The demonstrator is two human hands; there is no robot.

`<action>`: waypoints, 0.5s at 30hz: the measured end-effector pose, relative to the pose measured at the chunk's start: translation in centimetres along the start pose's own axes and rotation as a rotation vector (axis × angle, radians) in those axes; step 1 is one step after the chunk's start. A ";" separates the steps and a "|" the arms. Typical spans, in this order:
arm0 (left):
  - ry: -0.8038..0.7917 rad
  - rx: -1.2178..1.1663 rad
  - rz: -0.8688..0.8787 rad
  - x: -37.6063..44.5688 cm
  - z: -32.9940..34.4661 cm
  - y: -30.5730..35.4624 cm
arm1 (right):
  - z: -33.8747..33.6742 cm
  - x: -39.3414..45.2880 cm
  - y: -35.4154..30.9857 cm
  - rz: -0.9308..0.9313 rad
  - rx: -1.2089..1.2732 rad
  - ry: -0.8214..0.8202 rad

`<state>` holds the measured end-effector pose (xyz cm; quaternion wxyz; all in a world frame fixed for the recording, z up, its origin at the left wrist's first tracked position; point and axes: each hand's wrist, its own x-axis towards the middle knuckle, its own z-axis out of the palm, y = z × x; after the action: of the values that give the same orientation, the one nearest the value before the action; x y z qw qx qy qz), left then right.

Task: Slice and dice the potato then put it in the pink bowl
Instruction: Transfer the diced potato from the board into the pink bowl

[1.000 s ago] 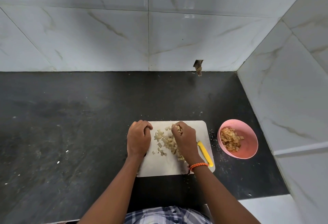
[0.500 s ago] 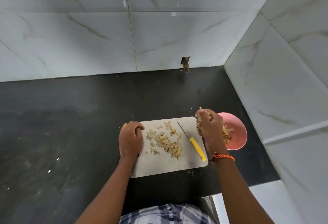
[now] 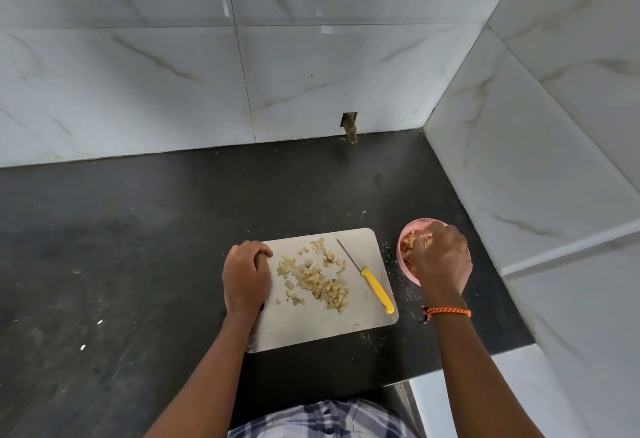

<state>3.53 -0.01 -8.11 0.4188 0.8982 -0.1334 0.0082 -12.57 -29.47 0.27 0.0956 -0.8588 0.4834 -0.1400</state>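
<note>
Diced potato pieces (image 3: 317, 276) lie scattered in the middle of a white cutting board (image 3: 322, 323). My left hand (image 3: 246, 273) is curled over the board's left edge and holds it. A yellow-handled knife (image 3: 375, 288) lies on the board's right side, blade pointing away from me. My right hand (image 3: 441, 255) hovers over the pink bowl (image 3: 403, 240), fingers curled around a handful of diced potato. More potato pieces show inside the bowl. The hand hides most of the bowl.
The board and bowl sit on a black counter (image 3: 138, 247) speckled with small scraps. Marble-tiled walls close the back and right side. A small hole with a brown stub (image 3: 350, 127) marks the back wall. The counter's front edge runs just below the board.
My right hand lifted a handful of potato from the board and carried it right, over the pink bowl. The left hand stayed on the board's edge.
</note>
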 end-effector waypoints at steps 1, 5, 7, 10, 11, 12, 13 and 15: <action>0.001 -0.002 -0.001 0.0 0.0 0.0 | -0.3 0.0 -0.4 0.002 0.014 0.020; 0.001 0.003 -0.001 0.1 0.0 0.2 | -1.0 -0.5 -2.9 -0.071 0.138 0.053; 0.001 0.002 0.002 0.1 0.0 0.2 | -1.0 -1.6 -5.0 -0.143 0.223 0.033; 0.001 0.001 0.001 0.0 -0.1 0.1 | 0.5 -3.8 -8.1 -0.261 0.328 -0.074; 0.003 0.000 0.001 0.0 -0.1 0.1 | 1.3 -4.6 -8.9 -0.308 0.343 -0.122; 0.003 -0.003 0.001 0.0 -0.1 0.0 | 2.2 -5.3 -9.4 -0.356 0.350 -0.189; 0.003 -0.007 0.000 0.0 -0.1 0.0 | 3.1 -5.9 -9.9 -0.411 0.338 -0.265; 0.002 -0.010 -0.002 0.0 -0.2 0.1 | 4.8 -6.7 -10.6 -0.507 0.241 -0.407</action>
<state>3.55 0.07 -7.97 0.4236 0.8961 -0.1321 0.0082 -5.77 -18.18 -2.12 0.2530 -0.9444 0.2059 -0.0413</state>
